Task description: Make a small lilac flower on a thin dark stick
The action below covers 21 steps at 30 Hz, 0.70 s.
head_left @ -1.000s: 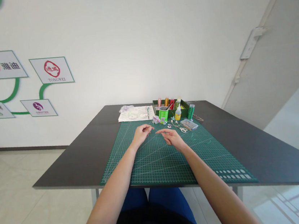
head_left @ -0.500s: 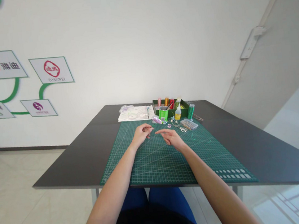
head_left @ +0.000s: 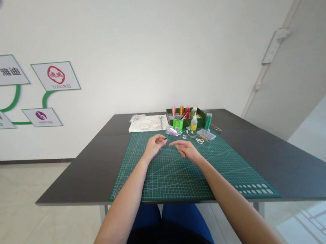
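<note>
The left hand [head_left: 154,146] lay curled over the green cutting mat [head_left: 169,172], thumb and fingertips drawn together as if pinching something very fine; what it held was too small to make out. The right hand [head_left: 186,149] sat just beside it, palm half open, forefinger stretched toward the left fingertips. Whether a thread or wire ran between them could not be told. By the look of it, the work was at an early or middle stage: nothing finished lay before the hands, and that stretch of mat held only its printed grid.

Beyond them, at the mat's far edge, lay small pale bits and a little pair of scissors [head_left: 200,140], a clear flat case [head_left: 206,135], a glossy green cup [head_left: 178,123], a white squeeze bottle [head_left: 193,123] and a dark green tray [head_left: 199,120] of upright spools. A white printed sheet [head_left: 148,123] lay left of these. The worktop [head_left: 91,170] was matte and dark grey.
</note>
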Each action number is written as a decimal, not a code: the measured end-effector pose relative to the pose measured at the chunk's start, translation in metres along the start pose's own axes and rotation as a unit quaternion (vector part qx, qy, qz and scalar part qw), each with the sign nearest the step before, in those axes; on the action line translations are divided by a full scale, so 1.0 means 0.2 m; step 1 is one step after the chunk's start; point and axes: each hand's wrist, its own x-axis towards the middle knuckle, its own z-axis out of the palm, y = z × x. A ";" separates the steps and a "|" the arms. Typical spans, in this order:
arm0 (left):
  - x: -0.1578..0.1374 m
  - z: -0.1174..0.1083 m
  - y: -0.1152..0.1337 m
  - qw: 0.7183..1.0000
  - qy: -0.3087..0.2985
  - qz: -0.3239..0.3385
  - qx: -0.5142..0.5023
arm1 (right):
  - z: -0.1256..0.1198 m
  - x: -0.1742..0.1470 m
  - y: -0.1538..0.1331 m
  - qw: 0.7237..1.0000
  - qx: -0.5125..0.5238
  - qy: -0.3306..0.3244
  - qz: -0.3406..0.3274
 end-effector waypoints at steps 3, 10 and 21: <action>0.00 0.00 0.00 1.000 0.002 -0.007 0.001 | 0.00 0.00 0.00 1.000 0.001 -0.002 0.002; -0.01 -0.01 0.02 1.000 -0.020 -0.013 0.006 | 0.00 0.00 0.00 1.000 -0.002 0.000 0.000; -0.01 0.00 0.01 0.999 -0.027 -0.023 0.003 | 0.00 0.00 0.01 1.000 0.001 -0.001 0.001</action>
